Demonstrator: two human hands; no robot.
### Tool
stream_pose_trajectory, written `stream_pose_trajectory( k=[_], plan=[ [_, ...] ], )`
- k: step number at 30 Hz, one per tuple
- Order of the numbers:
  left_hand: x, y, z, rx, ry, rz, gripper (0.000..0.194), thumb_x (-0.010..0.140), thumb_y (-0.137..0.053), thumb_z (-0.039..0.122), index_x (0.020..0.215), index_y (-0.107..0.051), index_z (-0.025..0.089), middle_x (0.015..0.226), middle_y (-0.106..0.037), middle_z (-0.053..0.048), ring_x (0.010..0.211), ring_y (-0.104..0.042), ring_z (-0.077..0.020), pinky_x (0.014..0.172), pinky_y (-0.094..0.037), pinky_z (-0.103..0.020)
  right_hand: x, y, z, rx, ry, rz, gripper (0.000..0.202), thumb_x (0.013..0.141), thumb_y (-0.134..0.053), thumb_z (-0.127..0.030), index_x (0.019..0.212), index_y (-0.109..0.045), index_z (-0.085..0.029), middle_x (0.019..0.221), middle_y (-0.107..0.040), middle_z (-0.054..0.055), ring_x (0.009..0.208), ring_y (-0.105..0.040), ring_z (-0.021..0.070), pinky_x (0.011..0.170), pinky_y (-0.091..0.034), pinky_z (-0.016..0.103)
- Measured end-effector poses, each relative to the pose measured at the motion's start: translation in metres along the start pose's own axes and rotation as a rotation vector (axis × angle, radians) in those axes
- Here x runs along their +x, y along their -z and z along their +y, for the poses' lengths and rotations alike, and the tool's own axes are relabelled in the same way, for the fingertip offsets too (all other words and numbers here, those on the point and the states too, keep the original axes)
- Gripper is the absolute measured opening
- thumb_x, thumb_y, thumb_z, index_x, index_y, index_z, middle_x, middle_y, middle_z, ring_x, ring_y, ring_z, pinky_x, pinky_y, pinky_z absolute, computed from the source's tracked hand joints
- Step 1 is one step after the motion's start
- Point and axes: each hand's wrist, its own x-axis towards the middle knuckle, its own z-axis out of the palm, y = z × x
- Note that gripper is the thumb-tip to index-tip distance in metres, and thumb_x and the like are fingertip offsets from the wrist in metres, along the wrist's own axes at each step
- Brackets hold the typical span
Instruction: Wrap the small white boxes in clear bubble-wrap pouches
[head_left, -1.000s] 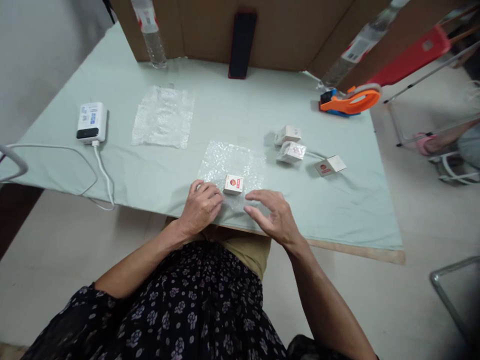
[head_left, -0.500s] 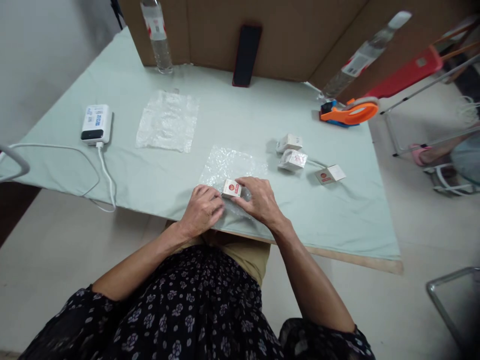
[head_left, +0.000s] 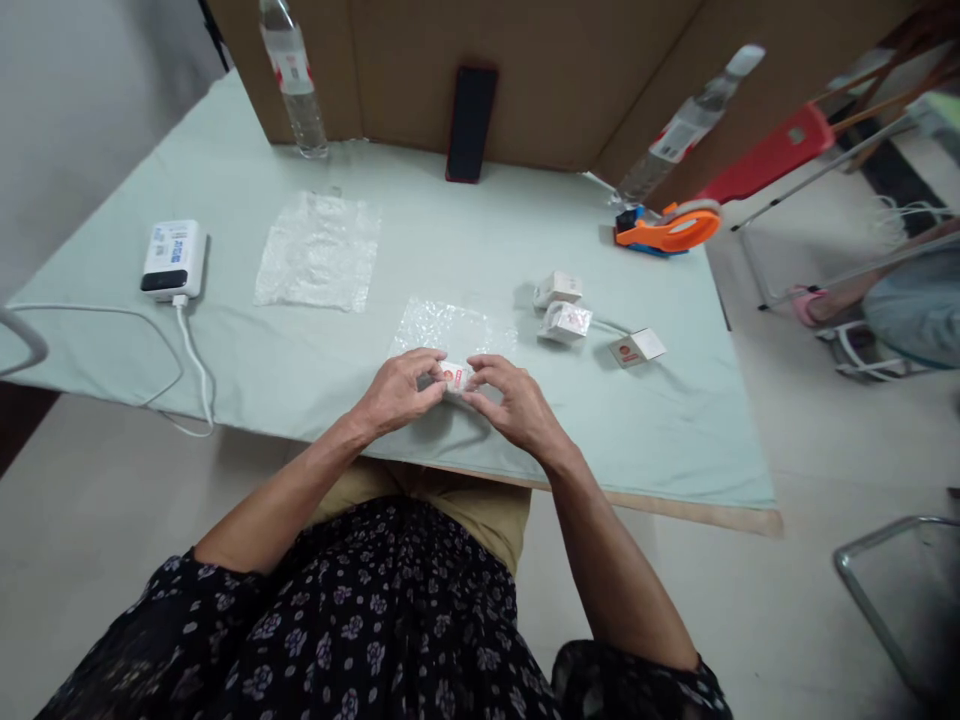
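A small white box with a red print lies near the table's front edge, between my two hands. My left hand grips its left end with thumb and fingers. My right hand holds the right end in the same way. Bubble wrap spreads out behind the box, and its front part appears folded up over the box's near side. To the right stand two small boxes close together, one behind the other, and a third box sits apart from them.
A second bubble wrap sheet lies at the left, near a white power bank with a cable. A phone leans on cardboard between two bottles. An orange tape dispenser is at the back right.
My left hand has moved up to the box's left end. The wrap's front part has been lifted from the table toward the box. The whole view has shifted slightly.
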Motion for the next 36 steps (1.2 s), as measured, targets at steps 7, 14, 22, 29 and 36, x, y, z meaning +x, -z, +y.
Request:
stream_pose_trajectory(
  k=[7, 14, 22, 29, 36],
  plan=[
    [0.005, 0.0, 0.002, -0.136, 0.035, 0.001, 0.014, 0.082, -0.063, 0.025, 0.07, -0.065, 0.018, 0.103, -0.073, -0.007, 0.095, -0.068, -0.0185, 0.085, -0.052, -0.032, 0.007, -0.015, 0.005, 0.165, -0.058, 0.134, 0.013, 0.087, -0.062, -0.031, 0.076, -0.063, -0.023, 0.105, -0.073, 0.006, 0.095, -0.068, 0.021, 0.088, -0.049, 0.036],
    [0.005, 0.001, 0.004, -0.161, 0.081, -0.026, 0.012, 0.078, -0.061, 0.022, 0.067, -0.064, 0.018, 0.095, -0.073, -0.005, 0.09, -0.067, -0.017, 0.083, -0.051, -0.03, 0.003, -0.015, 0.001, 0.185, -0.147, 0.142, 0.014, 0.083, -0.063, -0.033, 0.075, -0.064, -0.022, 0.093, -0.075, 0.004, 0.087, -0.069, 0.0204, 0.082, -0.05, 0.034],
    [0.009, 0.002, 0.005, -0.127, 0.212, -0.061, 0.004, 0.072, -0.062, 0.019, 0.069, -0.063, 0.017, 0.087, -0.072, -0.003, 0.08, -0.064, -0.0153, 0.075, -0.05, -0.028, -0.004, -0.004, -0.008, -0.088, -0.154, 0.249, 0.016, 0.091, -0.057, -0.032, 0.087, -0.068, -0.022, 0.093, -0.074, 0.005, 0.089, -0.066, 0.0244, 0.085, -0.047, 0.04],
    [0.011, 0.003, 0.002, -0.102, 0.193, -0.091, 0.007, 0.074, -0.063, 0.023, 0.07, -0.063, 0.017, 0.08, -0.068, -0.002, 0.077, -0.06, -0.0146, 0.073, -0.048, -0.028, -0.027, -0.02, -0.045, -0.547, 0.168, 0.114, 0.025, 0.097, -0.047, -0.019, 0.115, -0.065, -0.021, 0.116, -0.068, 0.01, 0.105, -0.056, 0.0263, 0.086, -0.039, 0.04],
    [-0.008, 0.02, -0.008, -0.052, 0.248, -0.03, 0.025, 0.078, -0.06, 0.026, 0.102, -0.063, 0.018, 0.079, -0.063, 0.001, 0.073, -0.057, -0.0137, 0.073, -0.047, -0.029, -0.017, -0.03, -0.041, -0.632, 0.165, 0.046, 0.026, 0.098, -0.046, -0.021, 0.122, -0.058, -0.021, 0.114, -0.065, 0.01, 0.1, -0.052, 0.0256, 0.088, -0.033, 0.041]
  ],
)
